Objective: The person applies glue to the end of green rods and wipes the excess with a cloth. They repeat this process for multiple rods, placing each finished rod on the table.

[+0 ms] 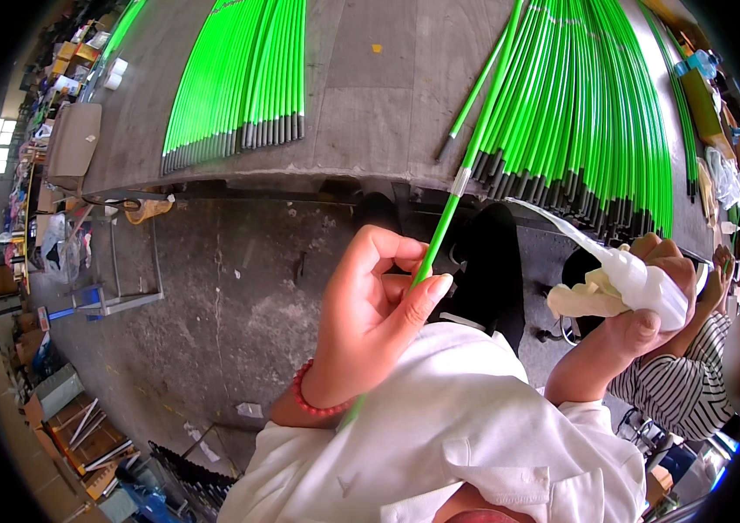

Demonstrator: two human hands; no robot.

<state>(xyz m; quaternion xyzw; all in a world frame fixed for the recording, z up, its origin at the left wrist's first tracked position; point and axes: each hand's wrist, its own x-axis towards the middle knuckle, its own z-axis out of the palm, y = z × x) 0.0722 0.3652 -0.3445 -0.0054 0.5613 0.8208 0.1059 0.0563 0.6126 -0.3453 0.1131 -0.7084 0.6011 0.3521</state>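
Between the thumb and fingers of my left hand (378,318) is a bright green rod (445,222), slanting up and right across the table's front edge. It has a pale, whitish band (461,181) partway along. My right hand (662,279) is closed around a white squeeze bottle (648,286) with a long thin nozzle, whose tip points left toward the rod near that band. Cream-coloured coverings (586,298), like a glove or finger cots, sit on fingers of my right hand. Beyond it, many green rods (574,96) with dark ends lie fanned on the table.
A second bundle of green rods (243,83) lies on the left of the grey table (361,131). A person in a striped shirt (679,383) works close by on my right. A metal frame (130,301) stands on the floor at left, near cluttered shelves.
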